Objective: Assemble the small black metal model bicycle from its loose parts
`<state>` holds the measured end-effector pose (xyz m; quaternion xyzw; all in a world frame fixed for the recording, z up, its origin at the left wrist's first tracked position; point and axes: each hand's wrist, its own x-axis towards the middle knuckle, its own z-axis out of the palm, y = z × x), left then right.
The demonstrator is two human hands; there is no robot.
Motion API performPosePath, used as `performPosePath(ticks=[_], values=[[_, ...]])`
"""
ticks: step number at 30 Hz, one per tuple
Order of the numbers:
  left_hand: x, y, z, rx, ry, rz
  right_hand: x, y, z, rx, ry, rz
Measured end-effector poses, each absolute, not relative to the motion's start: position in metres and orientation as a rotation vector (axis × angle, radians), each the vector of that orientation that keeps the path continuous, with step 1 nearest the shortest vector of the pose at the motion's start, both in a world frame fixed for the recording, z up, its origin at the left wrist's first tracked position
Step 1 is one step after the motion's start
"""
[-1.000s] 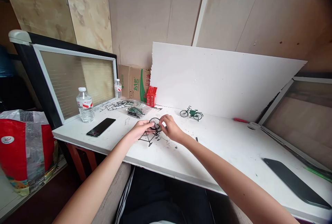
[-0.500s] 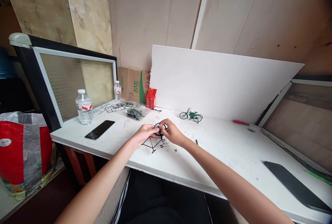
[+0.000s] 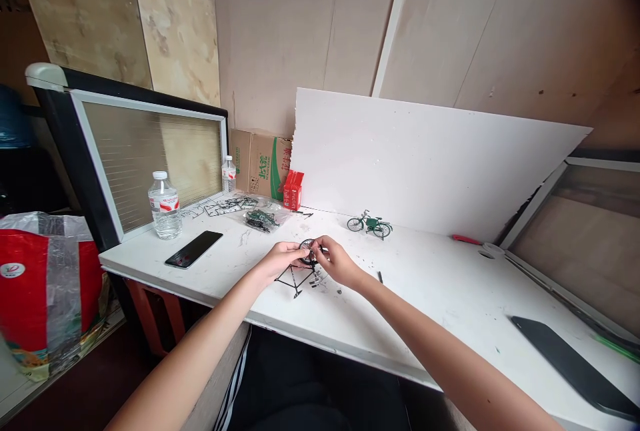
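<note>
A black model bicycle frame (image 3: 296, 276) is held upside down just above the white table, one spoked wheel (image 3: 307, 246) at its upper end. My left hand (image 3: 284, 258) pinches the wheel and frame from the left. From the right, my right hand (image 3: 336, 260) has its fingertips closed on the wheel near its hub; any small part between them is hidden. Below the right hand, silver and black bits of the bicycle (image 3: 316, 279) show. Farther back, a finished-looking green model bicycle (image 3: 371, 224) stands upright.
Behind my hands lie a clear bag of green and black parts (image 3: 263, 218) and black part frames (image 3: 231, 205). A phone (image 3: 194, 248), water bottle (image 3: 165, 208) and red box (image 3: 293, 191) are to the left. A dark flat slab (image 3: 570, 361) lies at right.
The view has shifted slightly, moving the scene a little to the right. My right hand's fingers have changed position slightly at the wheel; both hands keep hold of the model bicycle.
</note>
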<state>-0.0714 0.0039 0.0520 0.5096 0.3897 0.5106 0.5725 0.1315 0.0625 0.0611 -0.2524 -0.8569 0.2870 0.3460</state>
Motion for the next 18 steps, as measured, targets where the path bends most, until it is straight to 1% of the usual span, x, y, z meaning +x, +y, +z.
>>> performPosePath(ticks=[9,18], values=[[-0.0712,0.0028,0.0528,1.184,0.928,1.2,0.1292,0.0595,0.068,-0.679,-2.26,0.68],[-0.0703,0.0094,0.0446,1.184,0.927,1.208,0.1283,0.0612,0.0644,-0.722,-2.266,0.665]])
